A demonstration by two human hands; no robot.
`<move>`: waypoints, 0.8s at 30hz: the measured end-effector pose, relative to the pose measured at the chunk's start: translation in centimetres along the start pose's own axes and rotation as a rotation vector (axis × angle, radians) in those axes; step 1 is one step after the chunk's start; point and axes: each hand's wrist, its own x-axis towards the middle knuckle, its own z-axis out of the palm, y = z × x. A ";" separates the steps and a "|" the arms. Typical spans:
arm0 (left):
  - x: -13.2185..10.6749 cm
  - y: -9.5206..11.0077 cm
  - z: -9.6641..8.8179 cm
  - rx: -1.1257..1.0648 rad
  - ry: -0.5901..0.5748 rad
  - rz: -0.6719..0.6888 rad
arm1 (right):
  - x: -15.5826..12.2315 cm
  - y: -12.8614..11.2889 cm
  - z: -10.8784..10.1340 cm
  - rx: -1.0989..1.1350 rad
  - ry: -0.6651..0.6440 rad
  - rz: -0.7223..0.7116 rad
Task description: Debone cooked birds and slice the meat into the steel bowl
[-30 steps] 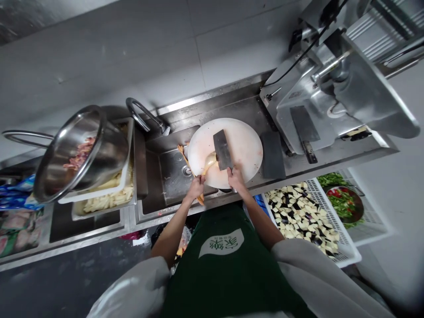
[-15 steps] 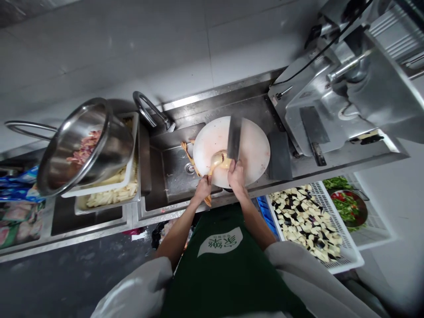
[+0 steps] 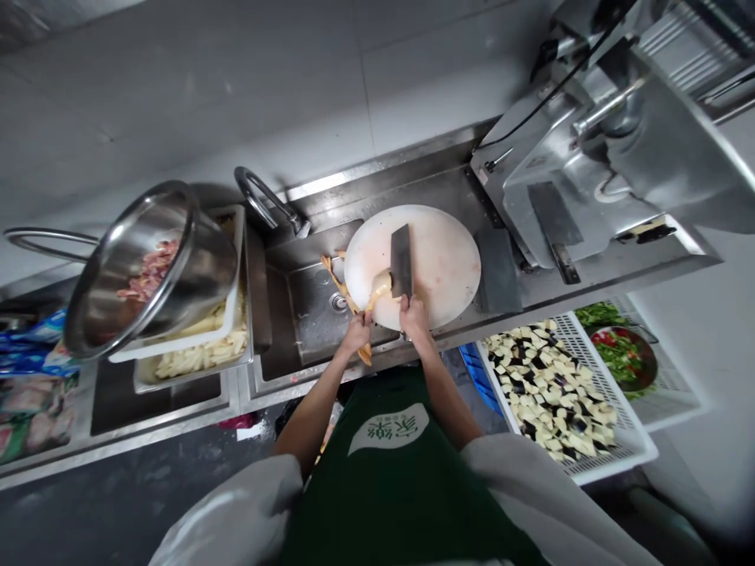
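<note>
A round white cutting board (image 3: 442, 259) lies half over the steel sink (image 3: 307, 306). On its near left part rests a pale yellow piece of poultry (image 3: 381, 284). My left hand (image 3: 357, 333) is closed on the yellow foot end of that piece at the board's edge. My right hand (image 3: 413, 317) is wrapped round the handle of a cleaver (image 3: 401, 261), whose broad blade lies on the meat. A second yellow foot (image 3: 331, 273) hangs over the sink beside the board.
A tilted steel bowl (image 3: 147, 267) with chopped meat rests on white trays of pale strips (image 3: 200, 354). A faucet (image 3: 265, 196) stands behind the sink. A slicing machine (image 3: 590, 157) with another cleaver (image 3: 551, 224) is at right. Below, a white crate of cut eggplant (image 3: 554, 389) and a bowl of greens (image 3: 625, 354).
The cleaver rose on edge half a second ago and has come back down onto the meat. My left hand keeps its hold on the foot end.
</note>
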 end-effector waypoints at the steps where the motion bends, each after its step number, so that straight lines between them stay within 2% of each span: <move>1: 0.1 -0.1 -0.1 -0.015 -0.008 -0.009 | -0.2 0.1 -0.3 -0.003 0.025 -0.003; 4: 0.0 -0.2 -0.3 -0.030 -0.023 -0.014 | -0.9 -0.1 -0.5 -0.007 0.099 -0.008; 7: -0.2 -0.5 -0.5 -0.030 -0.031 -0.016 | -1.4 -0.7 -0.5 0.024 0.058 0.001; 9: -0.2 -0.7 -0.6 -0.030 -0.044 -0.014 | -1.5 -1.4 -1.4 0.037 0.066 -0.006; 11: -0.2 -0.9 -0.6 -0.032 -0.054 -0.012 | -1.5 -2.3 -2.9 0.041 0.173 -0.052; 13: -0.2 -1.1 -0.5 -0.038 -0.053 -0.015 | -1.6 -3.1 -4.1 0.054 0.346 -0.113; 15: 0.0 -1.3 -0.4 -0.051 -0.048 -0.016 | -2.0 -3.5 -4.0 0.071 0.445 -0.135; 16: 0.0 -1.3 -0.5 -0.054 -0.052 -0.015 | -2.4 -3.4 -3.4 0.067 0.419 -0.114; 19: 0.2 -1.5 -0.6 -0.058 -0.050 0.007 | -3.5 -2.4 -0.2 0.012 0.133 -0.023; 21: 0.2 -1.9 -0.8 -0.060 -0.047 0.028 | -4.0 -1.5 1.7 -0.016 0.001 0.005; 24: 0.2 -2.8 -0.8 -0.108 -0.052 0.036 | -4.1 -0.3 2.3 -0.017 0.017 0.005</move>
